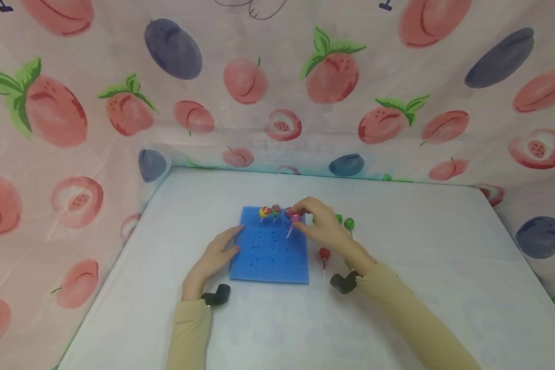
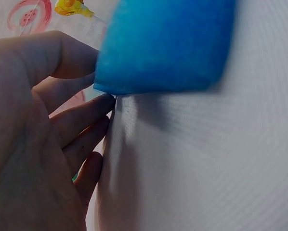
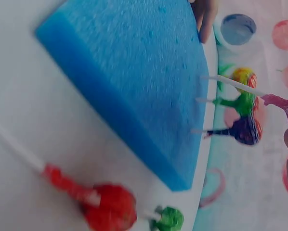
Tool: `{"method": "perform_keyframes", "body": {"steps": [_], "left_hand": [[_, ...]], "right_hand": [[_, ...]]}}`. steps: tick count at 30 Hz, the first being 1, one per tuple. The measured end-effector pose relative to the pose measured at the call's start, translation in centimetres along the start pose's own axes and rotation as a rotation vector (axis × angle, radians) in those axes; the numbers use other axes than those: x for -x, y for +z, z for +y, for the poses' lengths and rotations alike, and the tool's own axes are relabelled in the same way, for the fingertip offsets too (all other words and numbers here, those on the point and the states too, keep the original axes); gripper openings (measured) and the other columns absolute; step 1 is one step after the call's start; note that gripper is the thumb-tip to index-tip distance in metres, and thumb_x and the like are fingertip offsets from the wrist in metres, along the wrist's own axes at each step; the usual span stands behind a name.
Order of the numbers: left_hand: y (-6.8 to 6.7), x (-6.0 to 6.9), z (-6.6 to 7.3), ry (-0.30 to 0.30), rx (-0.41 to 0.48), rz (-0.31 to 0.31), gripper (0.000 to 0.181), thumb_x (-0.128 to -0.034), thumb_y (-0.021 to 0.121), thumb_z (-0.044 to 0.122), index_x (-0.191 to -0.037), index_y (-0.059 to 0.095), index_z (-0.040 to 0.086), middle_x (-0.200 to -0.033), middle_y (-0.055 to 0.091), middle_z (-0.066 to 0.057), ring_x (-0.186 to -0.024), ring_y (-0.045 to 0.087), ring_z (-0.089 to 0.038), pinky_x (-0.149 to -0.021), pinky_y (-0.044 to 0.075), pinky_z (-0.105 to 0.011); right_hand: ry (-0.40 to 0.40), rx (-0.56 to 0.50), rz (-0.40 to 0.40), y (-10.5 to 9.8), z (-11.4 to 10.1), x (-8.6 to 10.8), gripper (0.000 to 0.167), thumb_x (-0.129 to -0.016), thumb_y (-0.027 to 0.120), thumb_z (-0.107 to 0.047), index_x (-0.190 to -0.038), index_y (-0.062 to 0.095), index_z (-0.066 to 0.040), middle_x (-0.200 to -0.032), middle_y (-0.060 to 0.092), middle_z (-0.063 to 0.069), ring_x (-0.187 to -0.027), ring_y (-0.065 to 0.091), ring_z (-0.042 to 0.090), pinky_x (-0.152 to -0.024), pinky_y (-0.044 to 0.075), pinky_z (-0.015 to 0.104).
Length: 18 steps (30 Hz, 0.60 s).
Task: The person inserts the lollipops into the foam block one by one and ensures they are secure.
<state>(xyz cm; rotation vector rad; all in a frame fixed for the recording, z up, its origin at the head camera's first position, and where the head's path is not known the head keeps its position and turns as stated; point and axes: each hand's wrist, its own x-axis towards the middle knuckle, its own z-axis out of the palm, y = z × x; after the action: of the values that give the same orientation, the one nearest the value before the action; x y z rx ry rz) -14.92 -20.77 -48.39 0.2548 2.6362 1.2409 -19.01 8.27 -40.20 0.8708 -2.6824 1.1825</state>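
Observation:
A blue foam block [image 1: 268, 257] with small holes lies on the table. Along its far edge stand a yellow lollipop [image 1: 264, 211], a green one [image 1: 276, 209] and a dark purple one [image 3: 247, 131], sticks in the foam. My right hand [image 1: 326, 228] pinches a pink lollipop [image 1: 296, 218] by its head over the block's far right part, its white stick pointing down and toward the near left. My left hand [image 1: 215, 257] rests at the block's left edge, fingers relaxed and touching its side; in the left wrist view the fingertips [image 2: 108, 101] meet the foam corner [image 2: 158, 57].
Right of the block, a red lollipop [image 1: 324, 253] and several green ones [image 1: 349, 223] lie on the white table [image 1: 398, 246]. Fruit-patterned cloth [image 1: 282, 77] hangs behind and at the sides. Each wrist carries a black device [image 1: 344, 282].

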Motion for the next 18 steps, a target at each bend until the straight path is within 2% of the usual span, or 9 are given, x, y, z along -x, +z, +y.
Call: {"method": "perform_keyframes", "body": {"steps": [6,10,14,18], "left_hand": [[0.0,-0.1,-0.1,0.005,0.004,0.002,0.054,-0.0978,0.046,0.015,-0.150,0.033,0.018,-0.157,0.030,-0.013,-0.147,0.022,-0.036,-0.121,0.019,-0.056],[0.0,-0.1,-0.1,-0.001,0.000,-0.003,0.054,-0.0981,0.047,0.016,-0.151,0.032,0.018,-0.158,0.030,-0.012,-0.148,0.022,-0.035,-0.121,0.019,-0.056],[0.0,0.0,0.0,-0.010,0.003,-0.002,0.054,-0.0983,0.047,0.017,-0.151,0.032,0.019,-0.158,0.030,-0.012,-0.148,0.021,-0.035,-0.121,0.019,-0.056],[0.0,-0.1,-0.1,0.006,0.002,0.004,0.054,-0.0981,0.047,0.016,-0.150,0.034,0.017,-0.157,0.031,-0.013,-0.147,0.023,-0.035,-0.121,0.021,-0.055]], "right_hand": [[-0.023,-0.002,-0.008,1.6,-0.6,-1.2,0.026,-0.083,0.073,-0.010,-0.108,0.064,-0.005,-0.102,0.066,0.006,-0.095,0.063,0.020,-0.089,0.056,0.042],[-0.083,-0.005,0.003,2.7,-0.8,-1.9,0.027,-0.082,0.074,-0.007,-0.107,0.064,-0.004,-0.101,0.067,0.007,-0.092,0.064,0.021,-0.084,0.057,0.042],[-0.151,0.051,0.013,3.7,-0.8,-2.6,0.025,-0.083,0.074,-0.009,-0.106,0.064,-0.005,-0.100,0.067,0.006,-0.093,0.065,0.020,-0.085,0.056,0.039],[-0.192,0.113,0.032,4.6,-0.7,-3.0,0.024,-0.084,0.074,-0.013,-0.105,0.064,-0.009,-0.098,0.067,0.001,-0.095,0.064,0.016,-0.087,0.050,0.037]]}}
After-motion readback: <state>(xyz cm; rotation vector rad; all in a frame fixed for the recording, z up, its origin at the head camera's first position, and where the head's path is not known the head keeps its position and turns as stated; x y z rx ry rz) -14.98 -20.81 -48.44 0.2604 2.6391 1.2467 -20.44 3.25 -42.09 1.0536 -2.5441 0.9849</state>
